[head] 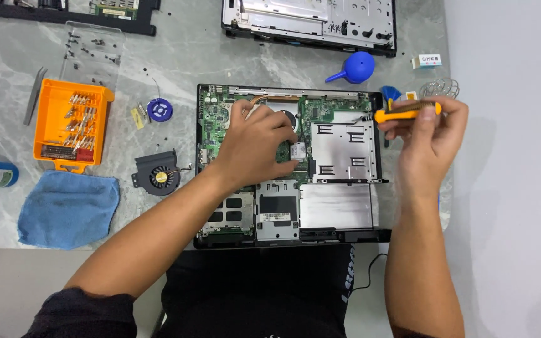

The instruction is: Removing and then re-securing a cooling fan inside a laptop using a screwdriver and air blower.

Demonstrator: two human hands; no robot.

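Note:
An opened laptop base (345, 206) lies in front of me with its green circuit board (211, 112) and metal shields exposed. My left hand (255, 147) rests on the board near the copper heat pipe (273, 99), fingers bent over a small part that I cannot make out. My right hand (427, 141) is raised at the laptop's right edge, closed around an orange-handled screwdriver (405, 112) held level, its tip pointing left toward the board's upper right corner.
A loose black fan (158, 175), a blue cloth (67, 209), an orange bit holder (70, 125), a clear tray of screws (92, 53), tweezers (34, 94) and a small blue disc (159, 111) lie left. A blue air blower (355, 67) and other laptop parts (311, 25) sit behind.

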